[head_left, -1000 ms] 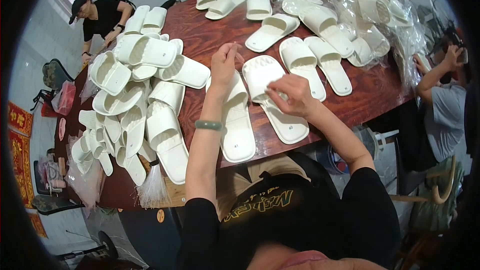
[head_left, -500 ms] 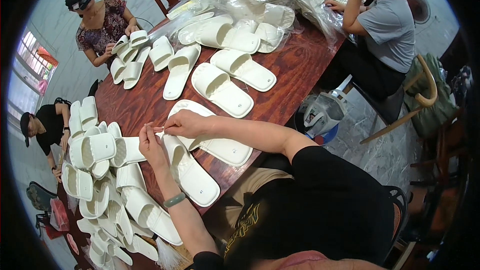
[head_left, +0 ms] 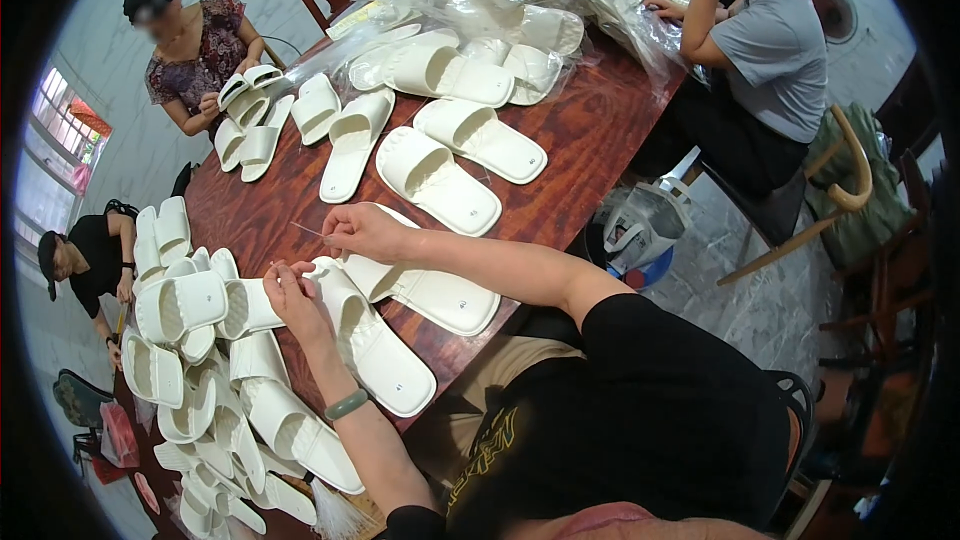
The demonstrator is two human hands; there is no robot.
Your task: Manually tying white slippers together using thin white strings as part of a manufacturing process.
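A thin whitish strand [head_left: 306, 230] sticks out to the left from the pinched fingers of my right hand [head_left: 366, 234]. Lower and to the left, my left hand [head_left: 294, 298] has its fingertips pressed together; whatever they grip is too small to make out. Below the hands lie two white slippers, soles down with toes away from me: the nearer slipper [head_left: 392, 365] beside my left wrist and another slipper [head_left: 455, 298] partly covered by my right hand and forearm. A green bangle [head_left: 347, 403] circles my left wrist.
A heap of white slippers [head_left: 265, 395] covers the table's left side, with a bunch of white strands [head_left: 340, 512] near its lower edge. More slippers [head_left: 440, 180] and clear plastic bags [head_left: 600, 0] lie farther across the red-brown table [head_left: 590, 165]. Several other people sit around it.
My hands, close together before, are now apart. The right has lifted slightly, showing the strand; the left has moved down and left. The slippers stay where they were.
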